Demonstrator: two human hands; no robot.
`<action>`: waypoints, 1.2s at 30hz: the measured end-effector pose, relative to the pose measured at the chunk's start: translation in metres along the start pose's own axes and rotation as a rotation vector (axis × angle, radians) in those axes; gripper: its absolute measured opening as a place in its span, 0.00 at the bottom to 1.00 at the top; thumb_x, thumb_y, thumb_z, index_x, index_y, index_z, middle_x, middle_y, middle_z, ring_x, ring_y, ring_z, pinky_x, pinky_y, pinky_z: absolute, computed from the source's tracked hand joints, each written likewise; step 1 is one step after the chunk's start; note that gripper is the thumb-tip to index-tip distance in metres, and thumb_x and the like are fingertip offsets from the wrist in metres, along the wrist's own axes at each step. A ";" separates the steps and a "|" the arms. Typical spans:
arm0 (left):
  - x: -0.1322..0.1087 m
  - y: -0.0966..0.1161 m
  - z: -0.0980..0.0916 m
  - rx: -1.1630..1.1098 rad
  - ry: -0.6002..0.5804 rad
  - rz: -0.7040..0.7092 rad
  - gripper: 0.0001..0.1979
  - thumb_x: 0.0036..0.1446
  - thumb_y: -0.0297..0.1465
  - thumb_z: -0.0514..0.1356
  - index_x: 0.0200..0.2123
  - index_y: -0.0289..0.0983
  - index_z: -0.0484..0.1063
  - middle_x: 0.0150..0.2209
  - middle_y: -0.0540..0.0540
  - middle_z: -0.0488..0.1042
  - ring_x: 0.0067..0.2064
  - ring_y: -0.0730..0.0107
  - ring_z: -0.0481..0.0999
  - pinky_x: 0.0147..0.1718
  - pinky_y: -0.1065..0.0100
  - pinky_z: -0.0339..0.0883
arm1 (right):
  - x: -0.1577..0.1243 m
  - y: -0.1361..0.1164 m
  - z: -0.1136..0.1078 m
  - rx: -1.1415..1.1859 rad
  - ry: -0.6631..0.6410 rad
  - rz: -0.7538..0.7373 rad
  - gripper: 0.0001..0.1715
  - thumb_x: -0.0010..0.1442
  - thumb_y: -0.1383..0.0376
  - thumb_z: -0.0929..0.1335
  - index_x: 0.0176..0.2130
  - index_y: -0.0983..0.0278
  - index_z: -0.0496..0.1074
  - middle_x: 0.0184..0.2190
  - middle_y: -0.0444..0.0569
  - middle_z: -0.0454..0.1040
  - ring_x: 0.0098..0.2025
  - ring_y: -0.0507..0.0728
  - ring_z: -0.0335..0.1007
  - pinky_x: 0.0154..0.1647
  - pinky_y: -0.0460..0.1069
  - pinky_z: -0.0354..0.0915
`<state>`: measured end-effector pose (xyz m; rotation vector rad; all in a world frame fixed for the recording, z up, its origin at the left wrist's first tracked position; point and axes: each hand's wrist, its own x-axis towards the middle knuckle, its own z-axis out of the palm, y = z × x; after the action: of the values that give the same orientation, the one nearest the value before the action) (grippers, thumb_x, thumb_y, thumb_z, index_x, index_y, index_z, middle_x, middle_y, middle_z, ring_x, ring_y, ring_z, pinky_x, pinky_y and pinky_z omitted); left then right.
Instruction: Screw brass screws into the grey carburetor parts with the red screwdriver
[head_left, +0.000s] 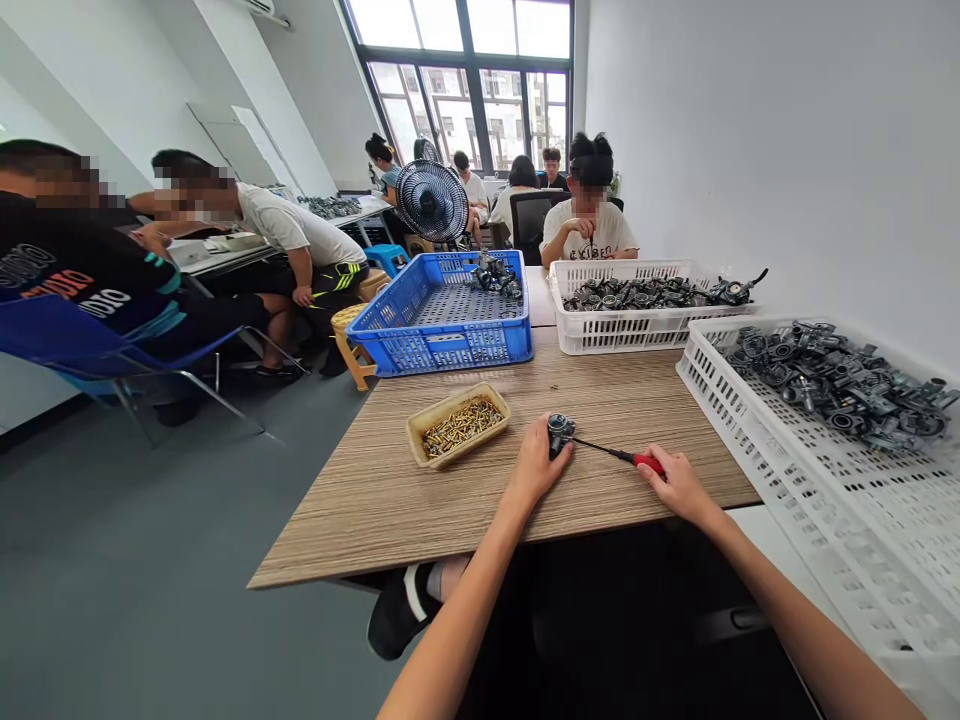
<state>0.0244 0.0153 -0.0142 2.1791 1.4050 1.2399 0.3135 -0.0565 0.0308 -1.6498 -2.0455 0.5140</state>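
Note:
My left hand (534, 462) is closed around a small grey metal carburetor (559, 428), held on the wooden table (360, 510). In my right hand (679, 484) is a screwdriver (646, 461) with a red and black handle. Its long dark shaft points left, and the tip meets the side of the carburetor; whether it sits in a screw is too small to tell. Left of my left hand stands a cream tray (416, 445) holding many small brass-coloured parts (465, 425).
A blue crate (450, 350) with a few metal parts stands at the back left. A white crate (622, 335) of similar parts is behind, and another white crate (795, 480) flanks the right. A person (589, 220) sits opposite; others work further off near a fan (433, 200).

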 end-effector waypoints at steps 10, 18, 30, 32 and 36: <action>0.000 0.000 0.000 -0.008 -0.005 0.003 0.28 0.66 0.36 0.62 0.66 0.38 0.59 0.56 0.36 0.75 0.60 0.51 0.75 0.61 0.49 0.71 | 0.000 -0.001 -0.001 0.007 -0.010 -0.001 0.17 0.73 0.51 0.60 0.41 0.57 0.69 0.37 0.47 0.81 0.36 0.61 0.74 0.52 0.58 0.62; 0.000 -0.001 0.000 0.002 -0.003 0.011 0.28 0.67 0.37 0.61 0.66 0.38 0.59 0.57 0.35 0.75 0.59 0.49 0.76 0.61 0.47 0.71 | 0.000 0.000 0.000 0.005 -0.018 -0.019 0.17 0.73 0.51 0.60 0.40 0.57 0.69 0.38 0.48 0.82 0.37 0.61 0.75 0.53 0.58 0.61; 0.000 0.000 0.000 -0.003 -0.003 0.000 0.28 0.65 0.36 0.62 0.65 0.38 0.60 0.56 0.36 0.75 0.59 0.50 0.76 0.61 0.48 0.71 | -0.001 0.000 0.001 -0.027 -0.011 -0.006 0.17 0.72 0.51 0.61 0.39 0.58 0.69 0.37 0.48 0.83 0.35 0.60 0.74 0.52 0.57 0.62; 0.000 0.000 0.000 -0.009 -0.005 -0.005 0.28 0.66 0.36 0.62 0.65 0.38 0.60 0.56 0.36 0.75 0.59 0.50 0.76 0.61 0.48 0.71 | -0.001 0.000 0.001 -0.036 -0.006 -0.001 0.17 0.72 0.51 0.61 0.39 0.58 0.69 0.36 0.48 0.82 0.35 0.60 0.73 0.51 0.57 0.62; 0.000 0.000 0.000 -0.018 -0.017 -0.016 0.29 0.65 0.35 0.62 0.66 0.39 0.60 0.56 0.36 0.75 0.60 0.50 0.76 0.61 0.48 0.71 | -0.001 0.000 0.001 -0.036 -0.003 0.003 0.18 0.72 0.51 0.61 0.39 0.58 0.70 0.35 0.48 0.82 0.35 0.61 0.72 0.51 0.58 0.62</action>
<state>0.0245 0.0148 -0.0141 2.1571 1.3962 1.2217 0.3129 -0.0571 0.0303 -1.6740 -2.0658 0.4835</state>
